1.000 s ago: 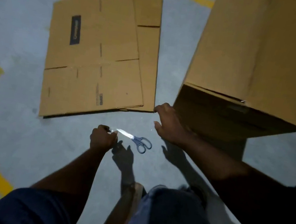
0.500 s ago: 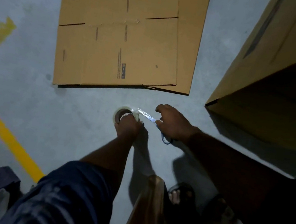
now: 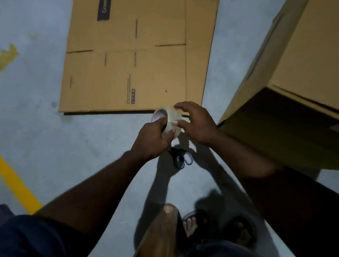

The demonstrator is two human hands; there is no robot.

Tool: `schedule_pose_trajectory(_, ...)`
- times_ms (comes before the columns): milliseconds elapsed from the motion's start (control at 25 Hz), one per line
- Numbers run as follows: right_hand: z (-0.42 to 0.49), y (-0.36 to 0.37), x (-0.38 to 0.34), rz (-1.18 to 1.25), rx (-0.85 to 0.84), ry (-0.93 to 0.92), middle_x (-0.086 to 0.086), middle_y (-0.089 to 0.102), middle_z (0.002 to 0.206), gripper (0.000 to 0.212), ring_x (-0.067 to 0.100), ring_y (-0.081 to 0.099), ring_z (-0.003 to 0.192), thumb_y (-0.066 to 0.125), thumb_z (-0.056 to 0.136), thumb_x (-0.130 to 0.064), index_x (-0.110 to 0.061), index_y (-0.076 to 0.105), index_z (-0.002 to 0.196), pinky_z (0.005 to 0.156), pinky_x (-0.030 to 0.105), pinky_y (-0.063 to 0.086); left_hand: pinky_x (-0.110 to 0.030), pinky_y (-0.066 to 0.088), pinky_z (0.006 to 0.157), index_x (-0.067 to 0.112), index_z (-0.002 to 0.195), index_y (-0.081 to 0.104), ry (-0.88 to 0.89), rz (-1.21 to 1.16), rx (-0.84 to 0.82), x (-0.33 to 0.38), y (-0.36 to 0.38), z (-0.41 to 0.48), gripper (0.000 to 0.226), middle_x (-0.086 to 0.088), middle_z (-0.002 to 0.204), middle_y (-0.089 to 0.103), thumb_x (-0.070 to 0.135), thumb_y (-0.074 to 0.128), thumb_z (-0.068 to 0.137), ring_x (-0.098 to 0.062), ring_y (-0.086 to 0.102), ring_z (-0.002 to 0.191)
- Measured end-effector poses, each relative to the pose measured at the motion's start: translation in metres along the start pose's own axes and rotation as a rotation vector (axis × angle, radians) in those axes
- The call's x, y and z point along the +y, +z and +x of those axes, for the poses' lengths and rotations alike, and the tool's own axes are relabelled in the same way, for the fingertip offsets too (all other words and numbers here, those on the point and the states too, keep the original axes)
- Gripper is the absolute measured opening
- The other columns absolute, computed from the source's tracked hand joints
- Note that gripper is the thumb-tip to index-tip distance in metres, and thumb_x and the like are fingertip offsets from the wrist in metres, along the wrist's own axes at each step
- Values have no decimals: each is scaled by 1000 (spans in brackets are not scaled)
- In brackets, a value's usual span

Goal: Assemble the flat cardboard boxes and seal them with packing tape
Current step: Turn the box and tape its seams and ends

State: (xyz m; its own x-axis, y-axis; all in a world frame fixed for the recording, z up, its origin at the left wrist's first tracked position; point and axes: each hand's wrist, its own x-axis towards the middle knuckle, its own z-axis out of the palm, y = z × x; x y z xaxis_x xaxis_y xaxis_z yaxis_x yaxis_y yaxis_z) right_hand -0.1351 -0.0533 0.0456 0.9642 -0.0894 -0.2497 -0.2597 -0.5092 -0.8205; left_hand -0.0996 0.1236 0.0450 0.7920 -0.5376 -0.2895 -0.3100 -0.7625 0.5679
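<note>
Head view is showing the left hand (image 3: 152, 139) gripping a roll of clear packing tape (image 3: 171, 115) above the floor (image 3: 26, 109), right hand (image 3: 197, 125) touching it with spread fingers (image 3: 185, 105), likely seeking the end; one erected box (image 3: 325, 51) is standing right, while flat cardboard boxes (image 3: 131, 48) are lying unassembled ahead.

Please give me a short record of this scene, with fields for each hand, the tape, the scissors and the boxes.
left hand: grips the packing tape roll, lifted off the floor
right hand: fingers spread, thumb touching the roll
scissors: on the floor under the hands, not held
flat cardboard boxes: stacked, unfolded, on the floor ahead
assembled box: at the right
</note>
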Motion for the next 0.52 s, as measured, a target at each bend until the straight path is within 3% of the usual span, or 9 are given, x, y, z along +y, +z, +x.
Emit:
schedule_pose_trajectory(80,-11,-33,-19,-52,79,2,0,56,118,55,10,53,103,79,85,-19,-10,58,135,80,1,35,-38,44,57,17,94,59,120,1,-19,28,-21,-2,27,-2,76,64,41,50,90,-21,58,67)
schedule_pose_trajectory(240,-40,-84,-55,-99,137,34,-2,58,99,32,13,57,88,78,86,-21,-14,70,116,80,26,46,-31,31,48,25,79,48,299,11,-4,79,-61,-21,19,7,60,46,32,61,91,-9,46,54)
schedule_pose_trajectory(320,-55,-101,-73,-70,158,24,-4,58,93,12,10,56,82,79,85,-19,-16,73,96,75,26,44,-37,38,49,20,81,52,346,56,-21,92,-78,-35,19,2,64,52,35,60,91,-13,49,56)
schedule_pose_trajectory(400,-70,-112,-90,-32,197,2,-2,59,92,10,13,58,84,79,84,-16,-20,70,83,75,28,47,-44,44,54,16,87,58,375,88,-21,101,-92,-46,25,-3,70,58,41,57,90,-21,54,61)
schedule_pose_trajectory(520,-95,-119,-116,63,311,-47,2,68,92,8,17,64,88,74,86,-8,-14,69,84,79,34,55,-35,42,53,17,86,58,349,1,30,126,-113,-62,29,0,69,59,46,58,89,-15,56,61)
